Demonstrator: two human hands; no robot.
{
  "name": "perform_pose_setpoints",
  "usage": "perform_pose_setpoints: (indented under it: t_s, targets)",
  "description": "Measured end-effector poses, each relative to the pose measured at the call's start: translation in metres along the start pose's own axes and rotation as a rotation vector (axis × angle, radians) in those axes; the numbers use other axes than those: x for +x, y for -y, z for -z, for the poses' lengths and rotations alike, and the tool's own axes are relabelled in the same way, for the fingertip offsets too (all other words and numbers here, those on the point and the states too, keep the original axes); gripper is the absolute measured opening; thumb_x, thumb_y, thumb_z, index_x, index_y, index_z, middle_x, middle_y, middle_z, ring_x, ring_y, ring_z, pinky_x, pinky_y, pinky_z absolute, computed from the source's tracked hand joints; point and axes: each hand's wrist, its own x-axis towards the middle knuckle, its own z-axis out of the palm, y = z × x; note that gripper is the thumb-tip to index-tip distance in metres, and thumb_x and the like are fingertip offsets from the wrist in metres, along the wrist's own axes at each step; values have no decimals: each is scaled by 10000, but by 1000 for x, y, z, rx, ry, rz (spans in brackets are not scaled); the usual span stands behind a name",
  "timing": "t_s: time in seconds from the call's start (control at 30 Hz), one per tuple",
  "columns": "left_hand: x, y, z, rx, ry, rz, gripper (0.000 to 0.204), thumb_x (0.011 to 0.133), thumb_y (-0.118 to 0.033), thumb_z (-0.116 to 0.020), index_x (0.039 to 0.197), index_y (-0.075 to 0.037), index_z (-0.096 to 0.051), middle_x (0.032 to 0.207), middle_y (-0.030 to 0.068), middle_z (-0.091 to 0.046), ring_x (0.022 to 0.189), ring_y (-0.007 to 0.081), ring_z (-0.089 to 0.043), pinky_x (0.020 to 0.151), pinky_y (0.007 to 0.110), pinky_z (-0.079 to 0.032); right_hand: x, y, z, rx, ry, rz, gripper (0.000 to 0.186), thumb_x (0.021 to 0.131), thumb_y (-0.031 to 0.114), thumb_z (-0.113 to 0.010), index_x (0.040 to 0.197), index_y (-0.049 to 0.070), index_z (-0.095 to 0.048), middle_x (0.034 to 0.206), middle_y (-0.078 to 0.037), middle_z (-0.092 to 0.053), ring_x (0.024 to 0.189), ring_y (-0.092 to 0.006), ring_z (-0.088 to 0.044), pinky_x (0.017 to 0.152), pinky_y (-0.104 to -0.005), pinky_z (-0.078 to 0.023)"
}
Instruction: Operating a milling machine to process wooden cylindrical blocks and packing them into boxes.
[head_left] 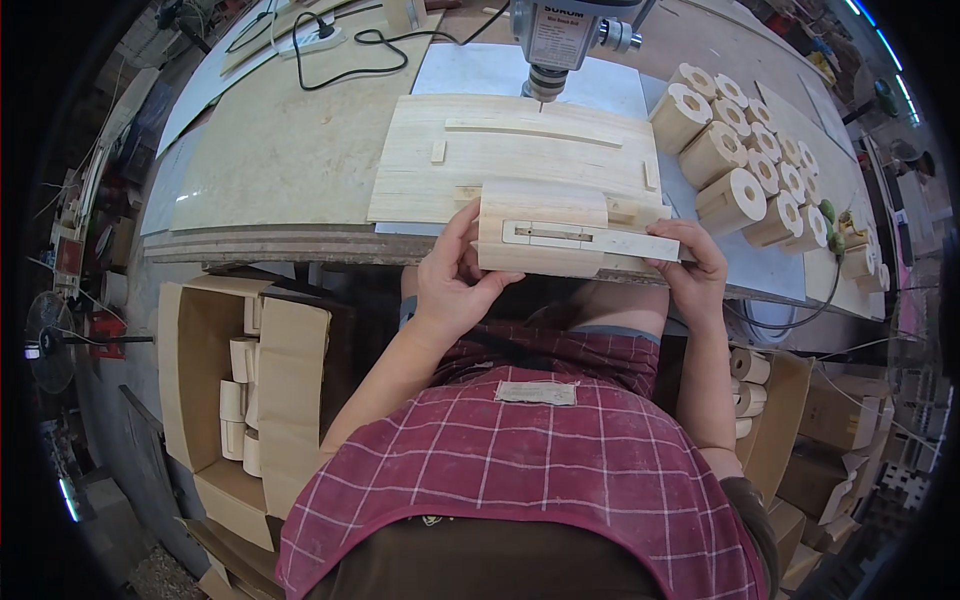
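Broad wooden workbench [290, 243], grey floor [112, 368], dark fan [50, 342] far left, bright strip lights [889, 50] upper right

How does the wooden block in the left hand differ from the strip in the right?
The wooden block is broad and bulky; the strip is narrow and flat. The left hand holds the block's left end, while the right hand holds the strip's right end. The block looks tan, the strip whiter. Both run roughly left to right.

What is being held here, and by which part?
Left grip: wooden block, by its left end. Right grip: wooden strip, by its right end.
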Motion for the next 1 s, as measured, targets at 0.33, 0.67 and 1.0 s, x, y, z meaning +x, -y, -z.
perform_pose_setpoints:
  t_s: [0.33, 0.67, 1.0]
  targets:
    - [0, -53, 67, -152, -263, 330, 446, 733, -47, -675, 1136, 9, -492, 806, 34, -604, 679, 53, -545, 591, 180, -434, -28, 0, 48, 204, 52, -568, 284, 677, 41, -695, 928, 42, -563, 830, 7, -582, 768, -90, -530, 694, -221, -426]
    - [-4, -35, 69, -277, -315, 633, 348, 736, -190, -705, 973, 26, -569, 869, 79, -614, 751, 100, -571, 655, 216, -452, -29, 31, 27, 120, 213, -332, 254, 657, -46, -661, 891, 7, -579, 883, -43, -578, 833, -124, -521, 745, -238, -401]
    - [-40, -57, 143, -176, -596, 312, 367, 732, -204, -709, 1003, 7, -581, 834, 52, -615, 731, 97, -572, 641, 215, -458, -41, 9, 29, -58, 234, -397, 292, 721, 24, -641, 999, 20, -551, 989, -42, -551, 909, -135, -503, 810, -265, -398]
